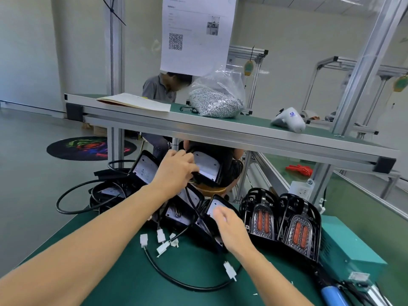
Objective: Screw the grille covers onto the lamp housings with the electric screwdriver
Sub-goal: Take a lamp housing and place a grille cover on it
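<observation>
Green matting is covering the counter (123, 272) at this assembly station, with an aluminium-framed shelf (220, 129) crossing above it. The left hand (176, 171) is reaching out over the pile and gripping the edge of one black lamp housing (207, 167), holding it off the heap with its pale inner face turned toward the person, probably to pick it out for the next assembly. The right hand (229, 228) is lying nearer, on another housing (215, 209) at the front of the pile; it is blurred, and I cannot tell whether its fingers are closing on the housing or just steadying it.

More housings are lying jumbled around these two, leaning on each other, their black cables (72, 199) looping over the matting and ending in white plug connectors (161, 236) scattered just in front of the pile. Just to the right, two lamps with grille covers (295, 219) are standing upright side by side, apparently set apart from the pile. Beyond them sits a teal box (353, 246), and near the bottom right edge a blue-handled tool (333, 295), likely the screwdriver, is lying out of either hand. Up on the shelf a clear bag of screws (217, 102) is resting, well away from the hands.
</observation>
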A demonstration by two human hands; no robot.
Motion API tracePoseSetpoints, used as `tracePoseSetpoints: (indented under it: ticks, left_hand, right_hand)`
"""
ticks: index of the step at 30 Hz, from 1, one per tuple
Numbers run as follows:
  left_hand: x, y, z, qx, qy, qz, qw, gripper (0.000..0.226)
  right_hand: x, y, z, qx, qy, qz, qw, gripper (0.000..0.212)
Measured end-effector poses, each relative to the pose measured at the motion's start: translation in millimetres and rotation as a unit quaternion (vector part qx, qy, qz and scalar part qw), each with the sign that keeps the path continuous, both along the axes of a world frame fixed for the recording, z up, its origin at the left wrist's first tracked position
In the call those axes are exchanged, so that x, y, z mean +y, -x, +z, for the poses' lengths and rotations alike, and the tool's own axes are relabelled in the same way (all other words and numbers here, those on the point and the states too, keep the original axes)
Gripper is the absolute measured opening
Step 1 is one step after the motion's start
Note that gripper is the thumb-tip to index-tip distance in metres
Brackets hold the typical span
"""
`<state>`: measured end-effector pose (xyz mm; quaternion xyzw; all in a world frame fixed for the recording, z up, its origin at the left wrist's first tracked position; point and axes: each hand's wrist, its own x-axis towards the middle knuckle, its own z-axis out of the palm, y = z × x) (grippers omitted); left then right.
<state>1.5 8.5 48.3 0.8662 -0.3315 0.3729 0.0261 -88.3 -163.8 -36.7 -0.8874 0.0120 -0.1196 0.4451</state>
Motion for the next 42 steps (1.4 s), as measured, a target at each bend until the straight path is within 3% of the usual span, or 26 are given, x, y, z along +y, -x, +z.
tracePoseSetpoints:
  ticks: [2, 4, 7, 10, 13, 17, 19, 21, 24, 27, 29, 30, 35, 37, 40, 42]
  left_hand:
    - [3.7, 23.8, 2.2, -0.045, 0.04, -0.043, 0.997, 0.023]
    - [4.4, 47.8, -2.4, -0.06, 0.059, -0.062, 0.995, 0.024]
    - [5.3, 84.3, -12.0, -0.066, 0.094, -0.08, 0.99, 0.02]
    - [6.9, 120.7, -23.5, -0.087, 0.123, -0.08, 0.985, 0.015]
    - [14.9, 155.8, -42.6, -0.045, 0.246, -0.091, 0.964, 0.027]
    - [44.5, 189.0, -75.2, 0.098, 0.468, -0.068, 0.876, 0.063]
    - [55.0, 189.6, -95.8, 0.191, 0.526, -0.036, 0.828, 0.078]
    - [59.6, 182.3, -121.0, 0.281, 0.505, -0.001, 0.816, 0.07]
    - [60.6, 170.2, -145.3, 0.364, 0.376, 0.019, 0.852, 0.055]
    - [52.2, 163.1, -154.7, 0.377, 0.228, 0.013, 0.898, 0.039]
    - [47.5, 162.2, -159.4, 0.395, 0.162, 0.042, 0.903, 0.027]
    - [46.4, 161.6, -162.1, 0.408, 0.14, 0.054, 0.901, 0.025]
    - [42.4, 158.8, -170.3, 0.391, 0.112, 0.042, 0.913, 0.016]
    - [42.5, 160.3, -170.9, 0.39, 0.131, 0.027, 0.911, 0.018]
    - [49.6, 166.7, -165.9, 0.369, 0.141, -0.029, 0.918, 0.024]
    - [60.3, 170.1, -160.7, 0.328, 0.15, -0.066, 0.93, 0.014]
  right_hand:
    - [5.5, 6.1, 16.2, -0.027, -0.168, 0.006, 0.985, 0.043]
    - [8.0, 10.6, 31.9, -0.013, -0.33, 0.039, 0.943, 0.039]
    - [10.2, 20.3, 48.1, 0.017, -0.458, 0.076, 0.885, 0.041]
    - [14.7, 36.8, 52.7, 0.022, -0.482, 0.08, 0.872, 0.033]
    - [12.3, 56.8, 47.4, 0.021, -0.468, 0.094, 0.878, 0.027]
    - [-4.7, 94.3, 23.0, 0.049, -0.476, 0.105, 0.872, 0.024]
    - [-14.4, 115.1, 2.1, 0.089, -0.457, 0.106, 0.879, 0.026]
    - [-20.2, 135.0, -18.8, 0.135, -0.432, 0.109, 0.885, 0.027]
    - [-20.6, 158.1, -40.9, 0.189, -0.406, 0.124, 0.886, 0.031]
    - [-15.0, 173.3, -51.4, 0.209, -0.382, 0.136, 0.89, 0.024]
    - [-10.3, 179.8, -54.0, 0.204, -0.346, 0.126, 0.907, 0.014]
    - [-8.8, 182.2, -55.9, 0.201, -0.325, 0.116, 0.917, 0.02]
    - [-6.2, 189.1, -63.6, 0.205, -0.345, 0.097, 0.911, 0.026]
    - [-8.7, 189.4, -64.1, 0.208, -0.349, 0.104, 0.908, 0.013]
    - [-14.6, 187.1, -68.1, 0.214, -0.358, 0.112, 0.902, 0.023]
    - [-20.1, 185.3, -69.1, 0.21, -0.356, 0.113, 0.904, 0.026]
